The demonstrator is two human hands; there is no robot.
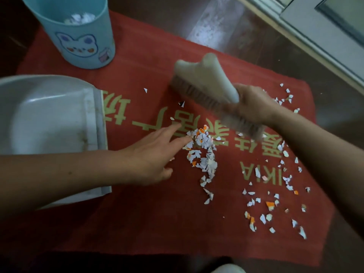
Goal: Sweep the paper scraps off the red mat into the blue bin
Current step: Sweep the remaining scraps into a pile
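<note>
Scraps (202, 152) lie heaped by the flat left hand (151, 158); right hand (254, 105) grips brush (204, 83).

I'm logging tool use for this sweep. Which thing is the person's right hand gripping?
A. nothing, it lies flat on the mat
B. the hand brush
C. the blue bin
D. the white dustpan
B: the right hand grips the handle of the brush, while the dustpan lies at the left and the blue bin stands at the far corner, neither in that hand.
</note>
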